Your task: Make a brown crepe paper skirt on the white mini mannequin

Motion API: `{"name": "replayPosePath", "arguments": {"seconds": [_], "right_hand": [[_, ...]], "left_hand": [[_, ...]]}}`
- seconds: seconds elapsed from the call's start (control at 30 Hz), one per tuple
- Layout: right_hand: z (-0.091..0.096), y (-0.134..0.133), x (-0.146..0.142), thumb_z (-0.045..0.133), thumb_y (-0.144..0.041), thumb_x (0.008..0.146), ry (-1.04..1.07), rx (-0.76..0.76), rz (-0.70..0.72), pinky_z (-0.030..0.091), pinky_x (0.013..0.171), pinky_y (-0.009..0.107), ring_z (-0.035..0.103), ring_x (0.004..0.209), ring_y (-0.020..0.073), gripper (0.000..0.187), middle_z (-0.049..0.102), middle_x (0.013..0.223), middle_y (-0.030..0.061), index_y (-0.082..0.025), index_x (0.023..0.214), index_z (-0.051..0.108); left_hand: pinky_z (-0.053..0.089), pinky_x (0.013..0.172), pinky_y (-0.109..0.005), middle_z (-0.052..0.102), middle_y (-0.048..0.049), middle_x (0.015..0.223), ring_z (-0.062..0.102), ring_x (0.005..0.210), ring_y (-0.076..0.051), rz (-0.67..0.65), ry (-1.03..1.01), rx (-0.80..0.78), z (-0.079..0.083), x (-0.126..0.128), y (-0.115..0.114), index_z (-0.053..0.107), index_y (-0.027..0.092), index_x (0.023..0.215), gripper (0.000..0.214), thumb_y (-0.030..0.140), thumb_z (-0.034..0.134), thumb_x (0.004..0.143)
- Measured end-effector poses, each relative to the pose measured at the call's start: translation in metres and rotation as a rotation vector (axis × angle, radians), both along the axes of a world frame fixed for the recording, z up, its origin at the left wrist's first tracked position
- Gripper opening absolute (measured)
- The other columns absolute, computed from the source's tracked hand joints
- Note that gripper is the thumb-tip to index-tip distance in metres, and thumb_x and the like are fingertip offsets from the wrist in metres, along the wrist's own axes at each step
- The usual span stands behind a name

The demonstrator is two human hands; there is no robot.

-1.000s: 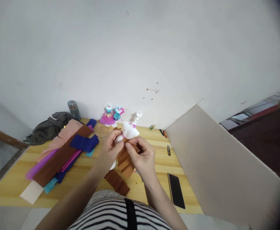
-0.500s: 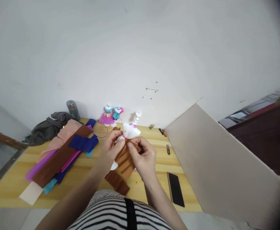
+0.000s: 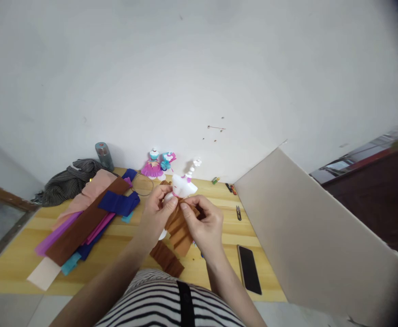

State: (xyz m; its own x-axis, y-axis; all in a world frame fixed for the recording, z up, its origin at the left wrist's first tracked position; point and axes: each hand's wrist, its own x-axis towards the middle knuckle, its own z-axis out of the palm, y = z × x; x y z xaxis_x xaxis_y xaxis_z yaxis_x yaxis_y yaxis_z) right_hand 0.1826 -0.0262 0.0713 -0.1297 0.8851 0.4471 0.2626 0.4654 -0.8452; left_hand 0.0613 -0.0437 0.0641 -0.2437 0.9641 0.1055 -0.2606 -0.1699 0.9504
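My left hand is closed around the waist of a small white dress form, which tilts to the right above the table. A thin pink band circles the form beneath its white top. With thumb and fingers, my right hand pinches the upper edge of a pleated brown crepe-paper piece against the form's waist. The brown folds hang down between both hands and hide most of the lower form; a bit of its white base shows. A darker brown strip lies on the table below.
Layered coloured strips cover the table's left side, near a striped cloth and a bottle. Two dressed figures stand by the wall. Thread snips and a phone lie right, beside an upright panel.
The white dress form has tipped slightly left and down in my hands. Both hands keep their grip in nearly the same place.
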Motion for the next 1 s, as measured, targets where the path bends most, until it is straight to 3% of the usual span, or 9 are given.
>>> {"name": "replayPosePath", "arguments": {"seconds": [0.23, 0.6, 0.8, 1.0], "right_hand": [[0.003, 0.001, 0.004, 0.058, -0.018, 0.082, -0.133, 0.162, 0.078, 0.04, 0.056, 0.025, 0.052, 0.058, 0.0122, 0.009, 0.059, 0.066, 0.0004, -0.018, 0.076, 0.065], [0.009, -0.003, 0.001, 0.052, -0.015, 0.086, -0.258, 0.309, 0.08, 0.039, 0.051, 0.024, 0.049, 0.054, 0.012, 0.015, 0.055, 0.063, 0.0014, -0.019, 0.079, 0.065], [0.003, 0.0, 0.004, 0.058, -0.017, 0.081, -0.111, 0.151, 0.032, 0.04, 0.054, 0.023, 0.05, 0.056, 0.0111, 0.009, 0.057, 0.064, -0.0005, -0.018, 0.073, 0.06], [-0.001, 0.004, 0.004, 0.06, -0.022, 0.079, 0.022, -0.007, -0.011, 0.034, 0.047, 0.02, 0.04, 0.049, 0.008, 0.017, 0.047, 0.057, -0.0047, -0.018, 0.065, 0.051]], "left_hand": [[0.044, 0.081, -0.029, 0.065, -0.0039, 0.093, 0.058, 0.088, -0.017, -0.009, -0.011, 0.019, 0.002, 0.0, -0.002, 0.059, 0.018, 0.093, 0.017, 0.029, 0.062, 0.08], [0.044, 0.081, -0.028, 0.065, -0.0031, 0.09, 0.059, 0.085, -0.017, 0.024, 0.021, 0.024, 0.0, -0.001, 0.0, 0.06, 0.018, 0.092, 0.017, 0.029, 0.063, 0.079], [0.045, 0.079, -0.028, 0.066, -0.0035, 0.09, 0.06, 0.083, -0.016, -0.018, 0.013, 0.008, -0.003, -0.001, 0.0, 0.061, 0.018, 0.093, 0.02, 0.028, 0.065, 0.076], [0.046, 0.078, -0.028, 0.066, -0.0043, 0.091, 0.06, 0.084, -0.017, -0.014, -0.006, -0.004, -0.005, -0.001, 0.0, 0.06, 0.017, 0.095, 0.024, 0.027, 0.067, 0.075]]}}
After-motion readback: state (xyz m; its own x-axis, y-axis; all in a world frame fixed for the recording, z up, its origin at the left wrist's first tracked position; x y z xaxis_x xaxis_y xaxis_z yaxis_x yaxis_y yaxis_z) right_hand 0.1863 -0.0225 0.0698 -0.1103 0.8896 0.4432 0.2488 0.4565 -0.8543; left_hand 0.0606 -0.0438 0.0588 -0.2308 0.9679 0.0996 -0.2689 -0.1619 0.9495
